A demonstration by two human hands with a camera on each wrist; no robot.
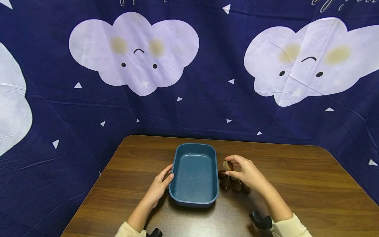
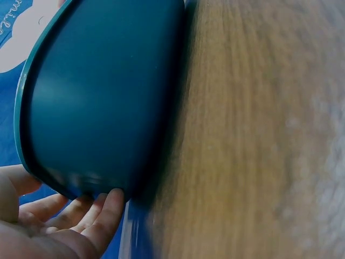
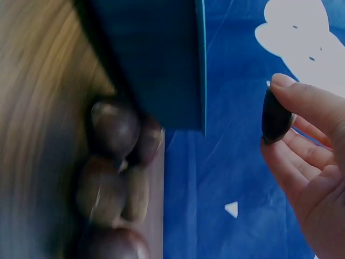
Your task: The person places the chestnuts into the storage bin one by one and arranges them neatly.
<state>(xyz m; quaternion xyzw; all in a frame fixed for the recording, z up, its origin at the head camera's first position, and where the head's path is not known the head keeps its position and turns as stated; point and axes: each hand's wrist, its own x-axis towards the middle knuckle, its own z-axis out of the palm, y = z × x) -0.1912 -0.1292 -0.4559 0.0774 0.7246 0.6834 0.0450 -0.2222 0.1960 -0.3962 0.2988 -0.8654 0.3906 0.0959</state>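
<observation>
My left hand (image 1: 161, 185) rests against the left side of a blue rectangular box (image 1: 193, 177). In the left wrist view its fingers (image 2: 110, 216) touch the outer wall below the rim, and the thumb lies at the rim. Beyond the box's right side, my right hand (image 1: 247, 172) pinches a brown chestnut (image 1: 228, 165) between thumb and fingertips. The right wrist view shows this chestnut (image 3: 276, 116) edge-on, dark, raised to about the height of the box. Several more chestnuts (image 1: 225, 184) lie in a cluster beneath the right hand, close against the box; the hand partly hides them.
Both hands are over a brown wood-grain table (image 1: 281, 161) with rounded far corners. A dark blue cloth (image 1: 219, 108) printed with white clouds hangs behind it. Black straps (image 1: 260, 220) circle both wrists below pale sleeves.
</observation>
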